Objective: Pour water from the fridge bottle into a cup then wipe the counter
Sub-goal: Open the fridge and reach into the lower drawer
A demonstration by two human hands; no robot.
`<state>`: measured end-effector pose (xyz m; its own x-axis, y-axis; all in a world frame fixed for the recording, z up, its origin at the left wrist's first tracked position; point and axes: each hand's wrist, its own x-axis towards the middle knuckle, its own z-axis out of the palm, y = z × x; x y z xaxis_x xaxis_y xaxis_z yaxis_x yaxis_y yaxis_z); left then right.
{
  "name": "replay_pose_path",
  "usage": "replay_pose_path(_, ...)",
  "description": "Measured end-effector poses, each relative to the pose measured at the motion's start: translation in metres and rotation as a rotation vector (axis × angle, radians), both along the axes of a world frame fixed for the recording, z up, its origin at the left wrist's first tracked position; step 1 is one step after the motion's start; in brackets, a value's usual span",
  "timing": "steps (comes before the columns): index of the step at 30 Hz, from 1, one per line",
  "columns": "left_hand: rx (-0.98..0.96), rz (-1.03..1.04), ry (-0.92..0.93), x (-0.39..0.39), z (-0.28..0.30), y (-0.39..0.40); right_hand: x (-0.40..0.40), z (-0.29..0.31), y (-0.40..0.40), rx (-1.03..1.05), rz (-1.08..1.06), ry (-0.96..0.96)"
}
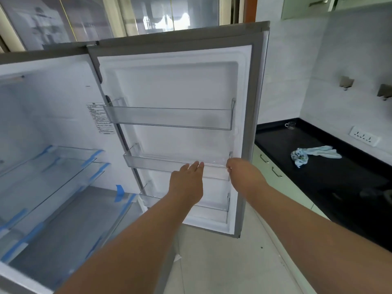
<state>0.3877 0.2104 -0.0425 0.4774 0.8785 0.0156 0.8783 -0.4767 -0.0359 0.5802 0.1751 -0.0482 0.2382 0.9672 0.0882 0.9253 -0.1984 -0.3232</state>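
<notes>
2 hands at open fridge door [176, 81]; left hand [186, 181] flat, fingers together; right hand [239, 170] fingers hidden, grip unclear; cloth [314, 154], cup [290, 125] on counter [282, 143].

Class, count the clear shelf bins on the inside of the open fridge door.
3. The top bin sits mid-door; the middle bin is below it, by the left hand and right hand; the lowest bin is partly hidden behind the left forearm.

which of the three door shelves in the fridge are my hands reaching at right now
The middle door shelf. Your left hand and right hand are at its front edge; the top door shelf is well above them, the bottom door shelf below.
</notes>
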Motion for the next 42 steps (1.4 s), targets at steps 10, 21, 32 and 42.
replay_pose_path(10,-0.020,0.044,-0.037,0.041,-0.004,0.030,0.033,0.000,0.016,-0.018,0.012,0.032)
replay_pose_path(21,-0.053,0.032,-0.104,0.017,0.004,0.032,0.032,0.021,0.035,-0.198,0.111,-0.200)
replay_pose_path(32,-0.110,0.520,-0.425,-0.161,-0.053,-0.031,-0.126,-0.021,0.054,0.034,0.507,-0.073)
replay_pose_path(42,-0.284,0.963,-0.476,-0.306,-0.155,-0.043,-0.254,-0.093,0.108,-0.154,0.700,-0.104)
